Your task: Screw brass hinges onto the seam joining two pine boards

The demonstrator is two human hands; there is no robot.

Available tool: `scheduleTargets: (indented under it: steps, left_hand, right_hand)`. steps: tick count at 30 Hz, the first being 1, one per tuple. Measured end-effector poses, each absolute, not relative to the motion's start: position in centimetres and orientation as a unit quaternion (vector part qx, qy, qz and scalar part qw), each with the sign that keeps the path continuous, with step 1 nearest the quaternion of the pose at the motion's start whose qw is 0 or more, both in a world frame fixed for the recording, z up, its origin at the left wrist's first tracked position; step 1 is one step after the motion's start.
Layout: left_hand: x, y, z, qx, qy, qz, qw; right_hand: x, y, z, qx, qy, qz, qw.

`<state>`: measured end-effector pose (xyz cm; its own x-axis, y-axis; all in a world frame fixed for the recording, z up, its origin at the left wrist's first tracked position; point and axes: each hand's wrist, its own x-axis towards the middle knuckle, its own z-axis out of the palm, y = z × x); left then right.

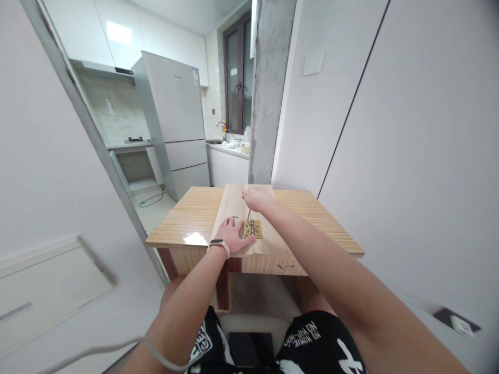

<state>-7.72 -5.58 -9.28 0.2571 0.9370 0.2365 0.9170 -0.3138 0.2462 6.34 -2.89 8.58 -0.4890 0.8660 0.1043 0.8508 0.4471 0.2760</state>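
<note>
A brass-coloured hinge (258, 229) lies across the seam between two pale wooden boards (230, 202) on a wood-grain desk. My right hand (258, 199) is closed around a screwdriver, its handle hidden in the fist. The screwdriver's thin metal shaft (249, 213) points down at the hinge's upper part. My left hand (233, 235) rests on the left board with fingers spread, thumb and index finger touching or close to the hinge's left side. Near its fingertips lies a small thin dark piece (235, 217), too small to name. Screw heads show on the hinge.
The desk (187, 218) has a drawer with a handle (286, 267) at the front. A grey cable (128, 341) crosses at lower left. Beyond stand a fridge (175, 98) and a kitchen sink counter (230, 149). A white wall panel (409, 130) rises at right.
</note>
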Motion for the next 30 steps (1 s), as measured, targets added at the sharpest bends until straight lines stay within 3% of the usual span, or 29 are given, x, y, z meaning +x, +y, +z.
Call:
scheduleTargets:
  steps: [13, 30]
  left_hand:
    - [-7.7, -5.5, -9.4, 0.792, 0.586, 0.172, 0.021]
    - [-7.8, -5.5, -9.5, 0.792, 0.585, 0.172, 0.030]
  right_hand:
    - [6.6, -1.9, 8.0, 0.462, 0.868, 0.183, 0.015]
    - [6.5, -2.0, 8.2, 0.490, 0.861, 0.132, 0.035]
